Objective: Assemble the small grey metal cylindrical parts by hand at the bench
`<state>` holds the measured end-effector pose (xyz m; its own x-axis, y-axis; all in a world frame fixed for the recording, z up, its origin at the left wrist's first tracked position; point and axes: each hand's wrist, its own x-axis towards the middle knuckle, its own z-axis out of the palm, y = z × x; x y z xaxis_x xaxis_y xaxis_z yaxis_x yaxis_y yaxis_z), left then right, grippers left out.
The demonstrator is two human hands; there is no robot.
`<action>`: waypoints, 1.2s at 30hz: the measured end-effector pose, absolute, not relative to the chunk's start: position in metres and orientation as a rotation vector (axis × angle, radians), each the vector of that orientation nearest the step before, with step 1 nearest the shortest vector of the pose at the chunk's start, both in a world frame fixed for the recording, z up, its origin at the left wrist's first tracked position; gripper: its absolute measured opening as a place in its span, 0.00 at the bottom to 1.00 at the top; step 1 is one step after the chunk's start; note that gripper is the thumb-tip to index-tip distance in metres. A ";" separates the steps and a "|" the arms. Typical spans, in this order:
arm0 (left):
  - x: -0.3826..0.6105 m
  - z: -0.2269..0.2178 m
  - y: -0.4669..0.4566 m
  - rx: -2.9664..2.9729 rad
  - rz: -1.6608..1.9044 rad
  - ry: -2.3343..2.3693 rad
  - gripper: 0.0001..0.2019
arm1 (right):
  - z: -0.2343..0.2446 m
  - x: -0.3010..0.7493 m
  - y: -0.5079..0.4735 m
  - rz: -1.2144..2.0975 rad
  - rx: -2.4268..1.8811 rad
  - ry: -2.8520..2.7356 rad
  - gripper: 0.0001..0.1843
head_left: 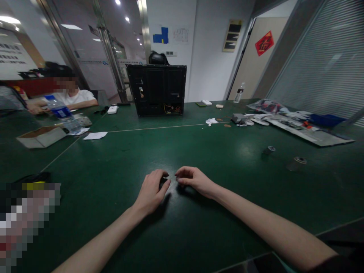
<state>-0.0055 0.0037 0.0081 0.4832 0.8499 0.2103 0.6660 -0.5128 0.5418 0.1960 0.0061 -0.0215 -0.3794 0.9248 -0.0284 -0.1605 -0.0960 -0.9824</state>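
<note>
My left hand rests on the green tabletop, fingers loosely curled and thumb apart from them. A dark gap shows between its thumb and fingers, and I see no object there. Facing it, my right hand is in a similar half-curled pose, its thumb apart from the index finger and nothing visible between them. A narrow strip of tabletop separates the two sets of fingertips. To the right of my right hand stand two small dark grey cylinders, a nearer cylinder and a farther cylinder.
A black panel-like case with exposed wires stands at the back. At left are a shallow box, a water bottle and a seated person. Parts clutter a white board at right, near a clear bottle.
</note>
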 end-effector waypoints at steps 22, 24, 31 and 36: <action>-0.006 0.005 0.004 2.387 0.664 1.244 0.11 | -0.015 0.520 0.026 -0.312 -2.193 -0.825 0.10; -0.006 0.005 0.004 2.386 0.669 1.245 0.11 | -0.022 0.528 0.024 -0.311 -2.270 -0.796 0.10; -0.006 0.005 0.004 2.390 0.657 1.251 0.10 | -0.029 0.535 0.025 -0.290 -2.418 -0.724 0.12; -0.006 0.005 0.005 2.388 0.651 1.252 0.09 | -0.027 0.528 0.026 -0.310 -2.453 -0.717 0.14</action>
